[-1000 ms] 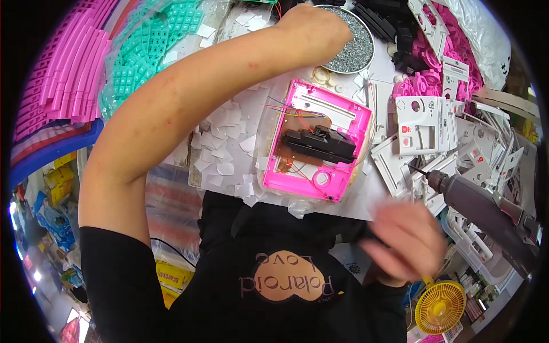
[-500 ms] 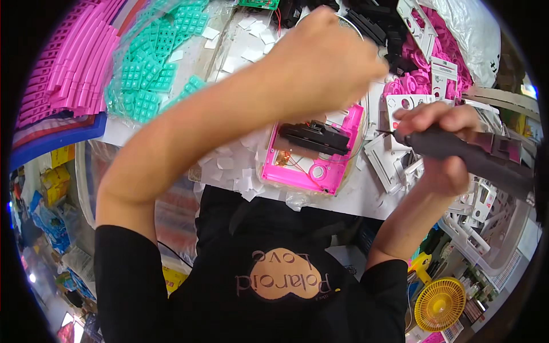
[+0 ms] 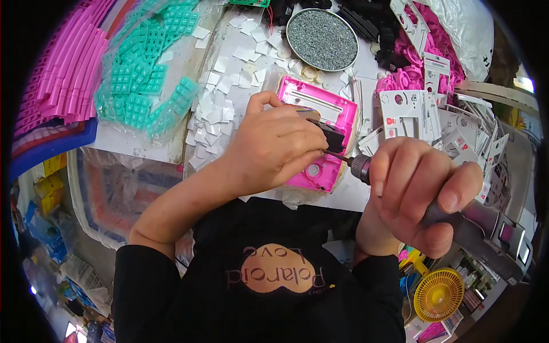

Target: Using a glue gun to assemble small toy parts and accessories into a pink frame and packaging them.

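In front of me lies a pink plastic casing [image 3: 350, 110] with a black part [image 3: 334, 137] set across its middle. My left hand [image 3: 280, 140] rests over the casing and the black part, fingers curled and closed together. Whatever its fingertips hold is hidden. From the right, my right hand [image 3: 420, 191] grips a dark electric screwdriver [image 3: 477, 231]. Its thin bit points left and reaches the fingertips of my left hand, beside the black part.
Beyond the casing stands a round dish of small screws [image 3: 323, 41]. White paper squares [image 3: 220, 86] and green keypads [image 3: 134, 83] lie to the left, past them pink strips [image 3: 74, 63]. White panels [image 3: 409, 114] and pink parts [image 3: 403, 77] are heaped on the right.
My left hand has come back from over the screw dish down to the casing. My right hand has brought the electric screwdriver down and left, its bit now at the casing.
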A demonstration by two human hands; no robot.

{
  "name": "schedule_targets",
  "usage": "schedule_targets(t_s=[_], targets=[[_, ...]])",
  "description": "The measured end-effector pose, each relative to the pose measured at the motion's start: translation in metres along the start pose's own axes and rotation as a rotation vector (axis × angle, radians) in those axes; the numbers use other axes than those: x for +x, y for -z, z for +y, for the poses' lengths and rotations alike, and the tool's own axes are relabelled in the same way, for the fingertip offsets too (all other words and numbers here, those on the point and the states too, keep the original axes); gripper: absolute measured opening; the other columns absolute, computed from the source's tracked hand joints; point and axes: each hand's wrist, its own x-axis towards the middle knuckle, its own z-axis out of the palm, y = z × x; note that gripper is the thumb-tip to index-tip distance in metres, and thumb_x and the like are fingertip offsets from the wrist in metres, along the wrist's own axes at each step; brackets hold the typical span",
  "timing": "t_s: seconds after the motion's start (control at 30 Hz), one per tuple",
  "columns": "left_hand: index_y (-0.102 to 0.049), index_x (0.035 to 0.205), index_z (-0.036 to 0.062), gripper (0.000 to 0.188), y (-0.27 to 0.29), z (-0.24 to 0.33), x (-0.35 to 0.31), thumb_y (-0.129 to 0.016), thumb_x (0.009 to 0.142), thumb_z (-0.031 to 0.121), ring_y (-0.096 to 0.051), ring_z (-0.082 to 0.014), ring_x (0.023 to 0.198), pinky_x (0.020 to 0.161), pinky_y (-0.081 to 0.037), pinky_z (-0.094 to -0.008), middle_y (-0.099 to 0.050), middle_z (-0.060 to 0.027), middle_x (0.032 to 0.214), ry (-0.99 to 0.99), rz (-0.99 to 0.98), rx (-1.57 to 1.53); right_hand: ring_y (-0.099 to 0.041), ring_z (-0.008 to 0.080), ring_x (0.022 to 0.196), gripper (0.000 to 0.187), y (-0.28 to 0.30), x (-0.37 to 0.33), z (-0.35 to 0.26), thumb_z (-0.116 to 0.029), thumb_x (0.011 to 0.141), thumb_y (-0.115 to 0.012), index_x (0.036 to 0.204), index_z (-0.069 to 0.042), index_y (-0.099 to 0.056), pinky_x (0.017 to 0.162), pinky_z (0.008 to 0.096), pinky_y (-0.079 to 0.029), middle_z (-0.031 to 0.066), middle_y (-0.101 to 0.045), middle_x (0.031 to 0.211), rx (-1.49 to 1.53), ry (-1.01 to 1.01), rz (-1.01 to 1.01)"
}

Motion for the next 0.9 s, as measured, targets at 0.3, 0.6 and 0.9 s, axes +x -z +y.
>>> schedule_targets(t_s=[0.3,0.6,0.9], targets=[[-0.066,0.100,0.0141,0.035,0.002,-0.001,-0.001,-0.086,0.072,0.018,-0.065,-0.0214,0.092,0.090,-0.035,-0.0425,-0.070,0.0007,0.100,-0.010,0.014,0.073,-0.051,0.0105,0.056,0.030,-0.004,-0.001,0.003,-0.030,0.094,-0.070,0.112,-0.016,-0.051,0.058,0.0284,-0.045,-0.0031,-0.058,0.074,-0.052,-0.012,0.020],[-0.063,0.112,0.0152,0.054,-0.005,-0.004,-0.028,-0.088,0.066,0.028,-0.057,-0.0255,0.104,0.092,-0.033,-0.0438,-0.064,-0.0014,0.111,0.206,-0.011,0.256,-0.048,0.0130,0.063,0.032,0.009,-0.004,0.024,-0.031,0.098,-0.061,0.122,-0.012,-0.051,0.069,0.0348,-0.044,-0.0011,-0.054,0.074,-0.127,0.040,0.091],[-0.064,0.115,0.0164,0.052,-0.008,-0.015,-0.028,-0.085,0.070,0.030,-0.058,-0.0220,0.095,0.089,-0.029,-0.0445,-0.064,0.0013,0.107,0.129,-0.054,0.247,-0.057,0.0188,0.069,0.036,0.000,-0.008,0.044,-0.020,0.092,-0.075,0.115,-0.006,-0.051,0.074,0.0389,-0.051,0.0061,-0.059,0.076,-0.096,0.020,0.132]])
